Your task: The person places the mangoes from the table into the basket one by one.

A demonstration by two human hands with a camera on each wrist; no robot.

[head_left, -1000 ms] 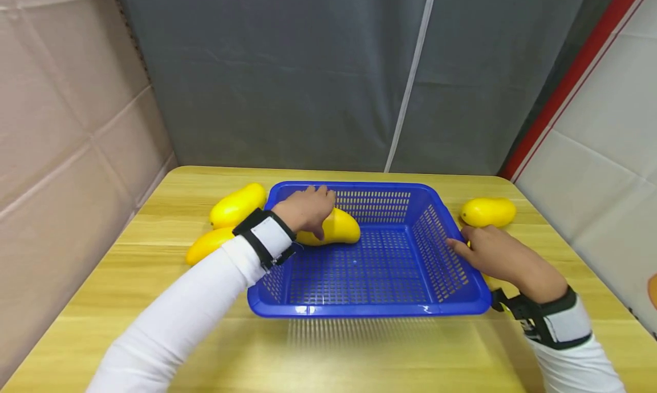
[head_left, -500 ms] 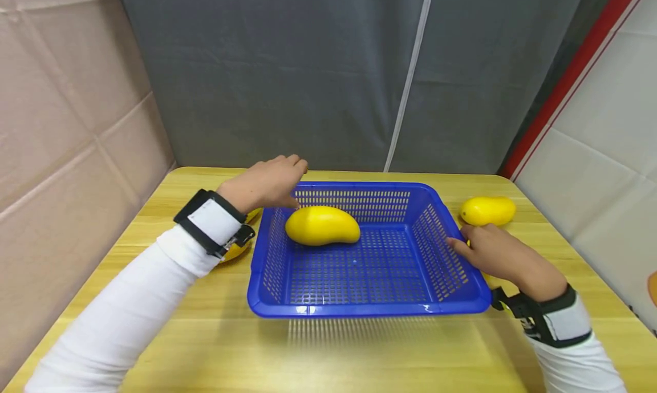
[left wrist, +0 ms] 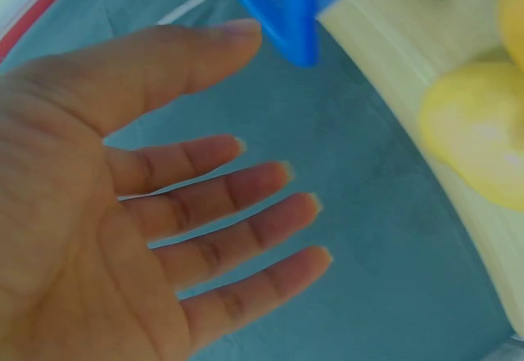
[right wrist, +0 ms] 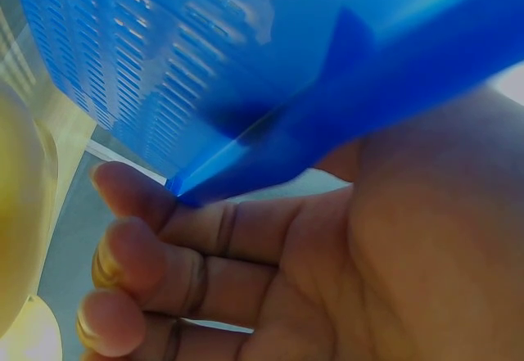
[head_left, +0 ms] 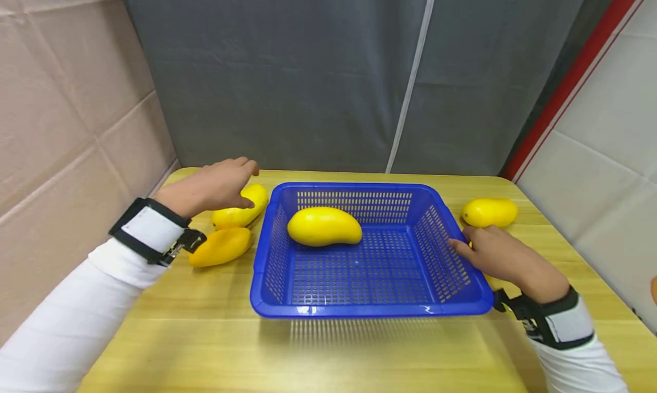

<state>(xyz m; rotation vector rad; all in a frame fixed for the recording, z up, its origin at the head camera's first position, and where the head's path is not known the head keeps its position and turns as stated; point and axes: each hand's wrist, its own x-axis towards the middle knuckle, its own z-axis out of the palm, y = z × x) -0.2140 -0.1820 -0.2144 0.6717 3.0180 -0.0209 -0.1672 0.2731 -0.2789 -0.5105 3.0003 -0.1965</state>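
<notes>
A blue plastic basket (head_left: pixel 369 310) stands in mid-table, with one yellow mango (head_left: pixel 324 226) lying on its floor near the left wall. My left hand (head_left: pixel 210 186) hovers over the table left of the basket, fingers extended and apart, holding nothing. Below it lie a bright yellow mango (head_left: pixel 259 196) and, closer to me, a deeper yellow mango (head_left: pixel 220 247). My right hand (head_left: pixel 495 255) grips the basket's right rim; in the right wrist view its fingers (right wrist: pixel 135 254) curl beneath the blue rim (right wrist: pixel 270 152). Just beyond that hand rests another yellow mango (head_left: pixel 490 212).
Wood-patterned table (head_left: pixel 205 336) lies under everything. A grey curtain (head_left: pixel 287 85) hangs along its back edge, a pinkish cloth wall (head_left: pixel 67 113) on the left, a white panel (head_left: pixel 600 153) on the right. A bit of yellow shows beside my right hand, mostly hidden.
My left hand let go of the mango in the basket, rose, and moved left out over the mangoes on the table. The right hand and basket stayed in place.
</notes>
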